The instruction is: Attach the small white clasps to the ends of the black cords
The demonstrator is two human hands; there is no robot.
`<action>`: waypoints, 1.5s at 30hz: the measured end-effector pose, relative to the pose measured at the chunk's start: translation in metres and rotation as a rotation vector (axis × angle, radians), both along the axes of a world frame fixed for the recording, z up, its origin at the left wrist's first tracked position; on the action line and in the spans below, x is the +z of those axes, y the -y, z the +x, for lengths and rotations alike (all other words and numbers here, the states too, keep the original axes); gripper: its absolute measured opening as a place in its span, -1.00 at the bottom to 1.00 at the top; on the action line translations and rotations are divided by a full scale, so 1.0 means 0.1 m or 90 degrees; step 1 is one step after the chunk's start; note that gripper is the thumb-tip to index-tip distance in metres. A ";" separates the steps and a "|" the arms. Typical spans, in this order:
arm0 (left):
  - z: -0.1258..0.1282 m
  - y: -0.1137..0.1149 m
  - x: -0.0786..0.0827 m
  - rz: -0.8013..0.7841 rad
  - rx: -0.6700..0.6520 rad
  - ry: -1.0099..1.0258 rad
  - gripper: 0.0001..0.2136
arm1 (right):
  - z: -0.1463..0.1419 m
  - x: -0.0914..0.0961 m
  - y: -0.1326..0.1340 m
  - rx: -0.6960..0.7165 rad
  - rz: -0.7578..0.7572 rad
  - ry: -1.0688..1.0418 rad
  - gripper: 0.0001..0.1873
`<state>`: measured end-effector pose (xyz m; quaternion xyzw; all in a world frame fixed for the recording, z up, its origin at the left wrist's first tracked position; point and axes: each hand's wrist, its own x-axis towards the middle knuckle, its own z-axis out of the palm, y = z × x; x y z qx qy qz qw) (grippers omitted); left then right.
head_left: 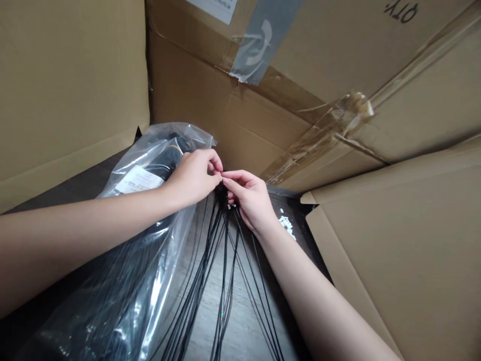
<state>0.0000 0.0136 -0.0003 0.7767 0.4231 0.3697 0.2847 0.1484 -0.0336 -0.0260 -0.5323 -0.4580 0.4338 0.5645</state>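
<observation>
My left hand [197,175] and my right hand [250,195] meet fingertip to fingertip near the middle of the view. Both are closed in a pinch at the top end of a bundle of thin black wires [205,255]. Whatever small part sits between the fingertips is too hidden to tell. From there the wires fan out toward me across the dark table [233,321]. Just under my right fingers, small white pieces show among the wire ends. A clear plastic bag [158,281] full of more black wires lies beneath and beside my left forearm.
A pile of small white pieces [286,226] lies right of my right hand. Cardboard boxes surround the table: a taped box [255,120] behind, one panel [71,90] at left, another [406,230] at right. The bag bears a white label [139,180].
</observation>
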 end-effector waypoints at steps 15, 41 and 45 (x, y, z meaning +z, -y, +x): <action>0.00 0.00 -0.01 -0.002 -0.022 -0.009 -0.92 | 0.00 0.01 0.01 -0.003 -0.008 -0.011 -0.73; 0.00 0.02 -0.01 -0.029 -0.034 -0.032 -0.86 | -0.03 0.01 0.00 -0.022 0.005 0.044 -0.79; 0.00 0.01 -0.01 -0.034 -0.038 -0.037 -0.85 | -0.04 0.01 0.01 -0.015 0.003 0.080 -0.80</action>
